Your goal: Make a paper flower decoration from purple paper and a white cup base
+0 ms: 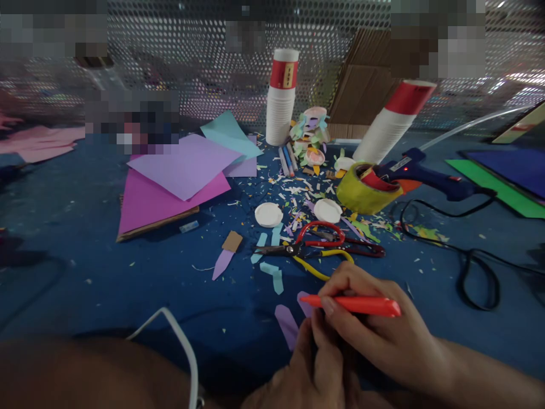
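My right hand grips a red-orange marker, its narrow end pointing left over a small purple paper piece. Right beside it, my left hand has its fingers bent and pressed together at the lower end of that piece, which they partly hide. A second purple paper strip with a pointed end lies just left of my fingers. Beyond my hands rest red-handled scissors and a yellow-handled tool. Light-blue paper strips lie near the blades.
A purple shape with a brown cardboard square lies left of the scissors. Behind are white discs, paper scraps, stacked cups, yellow tape and a glue gun with a looping black cord. Coloured sheets lie left.
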The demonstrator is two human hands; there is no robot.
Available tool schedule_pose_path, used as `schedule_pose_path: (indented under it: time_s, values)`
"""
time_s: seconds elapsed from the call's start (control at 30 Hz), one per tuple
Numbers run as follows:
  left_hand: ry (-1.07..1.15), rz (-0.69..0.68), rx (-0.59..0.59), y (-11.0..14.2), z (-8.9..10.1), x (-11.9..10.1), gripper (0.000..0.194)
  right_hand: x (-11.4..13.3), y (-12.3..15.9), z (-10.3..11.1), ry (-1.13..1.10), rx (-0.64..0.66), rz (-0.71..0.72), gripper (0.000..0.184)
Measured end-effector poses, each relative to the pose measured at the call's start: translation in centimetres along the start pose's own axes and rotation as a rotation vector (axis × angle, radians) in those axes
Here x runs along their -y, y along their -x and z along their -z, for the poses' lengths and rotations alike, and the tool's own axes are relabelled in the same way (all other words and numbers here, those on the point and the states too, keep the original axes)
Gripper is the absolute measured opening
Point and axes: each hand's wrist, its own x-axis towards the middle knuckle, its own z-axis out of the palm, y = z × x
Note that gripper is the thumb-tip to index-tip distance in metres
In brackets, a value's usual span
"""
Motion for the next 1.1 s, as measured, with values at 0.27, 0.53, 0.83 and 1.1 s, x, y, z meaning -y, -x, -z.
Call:
schedule_pose_path:
  time_s: [0.27, 0.53, 0.83, 1.1]
  values:
    - [-0.114, -0.247, -0.013, 0.5, -1.3, 1.0, 0.050, 0.1, -0.2, 0.0, 0.020, -0.016, -0.004, 0.014]
    - [-0.039, -0.115, -0.047, 1.0, -1.4, 0.5, 0.042, -0.5, 0.5, -0.3, 0.035, -0.043, 0.014, 0.013]
    - [-0.067, -0.167, -0.002, 0.2, -0.6, 0.8, 0.042, -0.3, 0.4, -0.2, 0.076, -0.054, 0.043, 0.015]
    - [-0.004, -0.030, -0.133, 0.0, -0.3, 0.2, 0.042, -0.1, 0.4, -0.2, 0.119, -0.077, 0.049, 0.017]
